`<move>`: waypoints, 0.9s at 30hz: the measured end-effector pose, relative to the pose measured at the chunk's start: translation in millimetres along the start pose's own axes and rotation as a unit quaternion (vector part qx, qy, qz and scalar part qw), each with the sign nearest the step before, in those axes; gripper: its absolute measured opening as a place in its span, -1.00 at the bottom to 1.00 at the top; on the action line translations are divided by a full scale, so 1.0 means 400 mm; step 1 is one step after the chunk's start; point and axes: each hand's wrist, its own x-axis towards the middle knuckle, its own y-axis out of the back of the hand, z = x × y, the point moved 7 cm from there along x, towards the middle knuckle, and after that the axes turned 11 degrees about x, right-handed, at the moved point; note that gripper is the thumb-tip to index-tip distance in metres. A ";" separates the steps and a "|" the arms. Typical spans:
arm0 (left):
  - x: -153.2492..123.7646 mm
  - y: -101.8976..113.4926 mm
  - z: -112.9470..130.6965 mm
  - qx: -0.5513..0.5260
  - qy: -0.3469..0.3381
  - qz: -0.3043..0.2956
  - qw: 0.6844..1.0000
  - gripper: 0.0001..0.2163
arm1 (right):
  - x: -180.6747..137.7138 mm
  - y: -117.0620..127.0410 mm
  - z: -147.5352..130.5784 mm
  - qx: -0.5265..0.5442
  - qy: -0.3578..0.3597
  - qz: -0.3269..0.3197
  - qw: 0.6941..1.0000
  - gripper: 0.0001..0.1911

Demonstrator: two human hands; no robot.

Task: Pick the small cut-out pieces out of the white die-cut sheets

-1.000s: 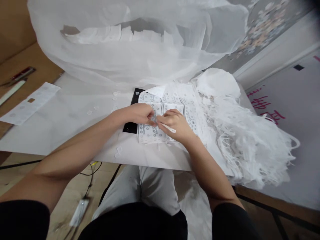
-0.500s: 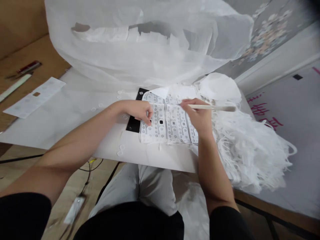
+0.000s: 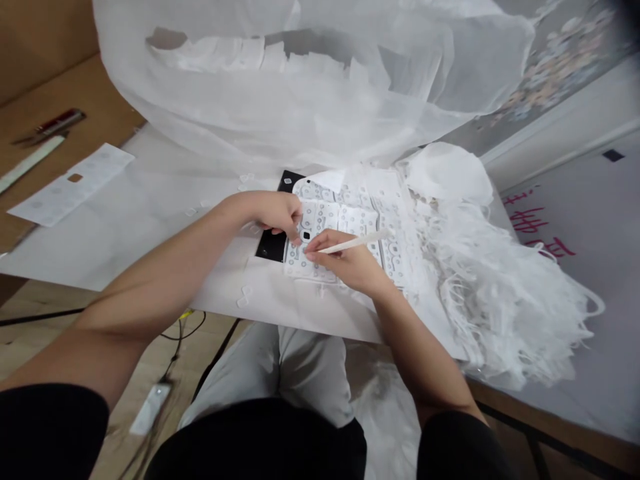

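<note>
A white die-cut sheet (image 3: 350, 220) with rows of small round and square cut-outs lies on a black pad (image 3: 273, 245) on the white table. My left hand (image 3: 277, 212) presses its left edge, fingers curled down onto it. My right hand (image 3: 345, 260) pinches a thin white stick tool (image 3: 357, 243), with the tip at the sheet beside my left fingers. One square hole in the sheet shows the black pad beneath.
A heap of white paper strips (image 3: 500, 293) lies to the right. A big translucent bag (image 3: 310, 87) of white pieces stands behind. At far left are a perforated sheet (image 3: 70, 183), a ruler and a red-handled tool (image 3: 55, 123). Small cut pieces (image 3: 243, 295) dot the table.
My right hand, raised to the sheet's upper right with the stick held level half a second ago, has come back down to the sheet beside my left fingers.
</note>
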 end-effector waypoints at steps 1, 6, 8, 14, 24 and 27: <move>0.001 0.006 0.001 -0.008 -0.004 0.010 1.000 -0.70 | 0.003 0.004 0.001 0.019 0.003 0.009 1.000 -0.82; 0.004 0.031 0.020 -0.024 -0.043 0.072 0.996 -0.78 | 0.010 0.021 0.005 0.124 0.018 0.042 0.991 -0.76; 0.009 0.036 0.027 -0.018 -0.054 0.099 0.993 -0.81 | 0.013 0.025 0.013 0.151 0.012 0.047 0.987 -0.74; 0.024 0.076 0.016 0.036 -0.013 0.275 0.961 -0.78 | 0.022 0.023 0.033 0.188 0.006 0.055 0.981 -0.69; -0.015 0.064 0.017 0.027 -0.088 0.092 0.991 -0.28 | 0.032 0.014 0.053 0.136 0.024 0.093 0.986 -0.72; -0.023 0.061 0.017 0.038 -0.079 0.076 0.993 -0.20 | 0.044 0.013 0.075 0.136 0.016 0.102 0.985 -0.70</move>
